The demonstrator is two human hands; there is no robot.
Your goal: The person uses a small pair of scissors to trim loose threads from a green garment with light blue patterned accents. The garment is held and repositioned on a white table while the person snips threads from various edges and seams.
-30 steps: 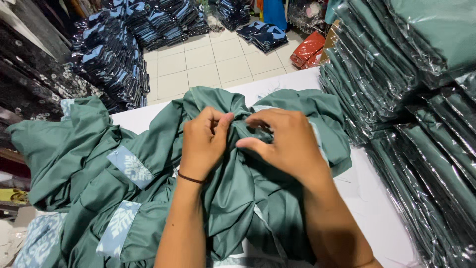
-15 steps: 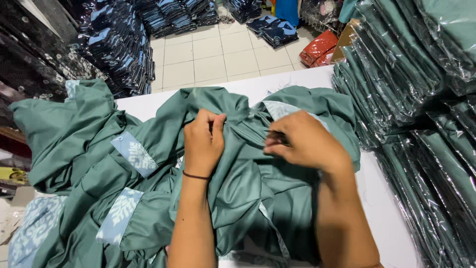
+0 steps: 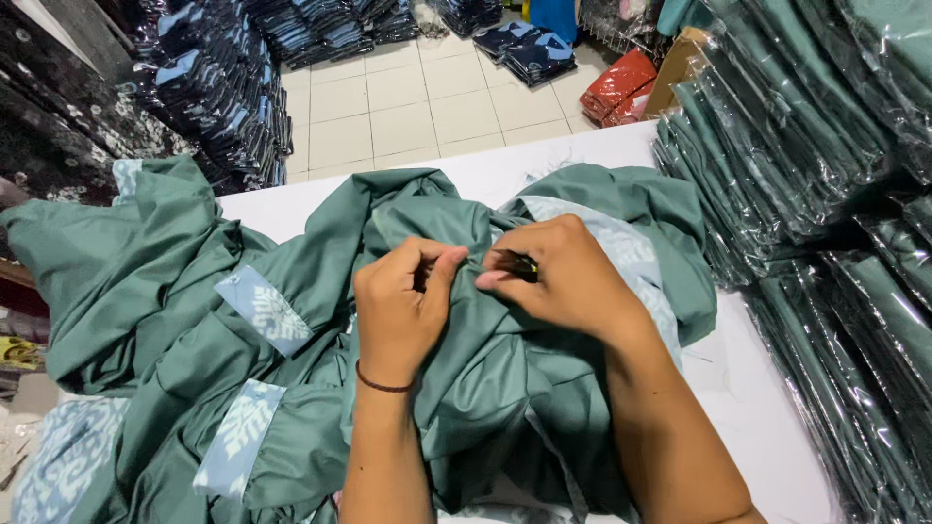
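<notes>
Both the left hand (image 3: pixel 403 311) and right hand (image 3: pixel 563 277) pinched the green garment (image 3: pixel 505 388), the right perhaps around a small dark tool that could snag the cloth.

Bare forearms; thin dark band (image 3: pixel 383 384) on left wrist.

Both hands (image 3: pixel 485 291) rest on a garment (image 3: pixel 505 388) on the table (image 3: pixel 485 170), loose garments (image 3: pixel 126 291) left, bagged stacks (image 3: pixel 815 194) right.
</notes>
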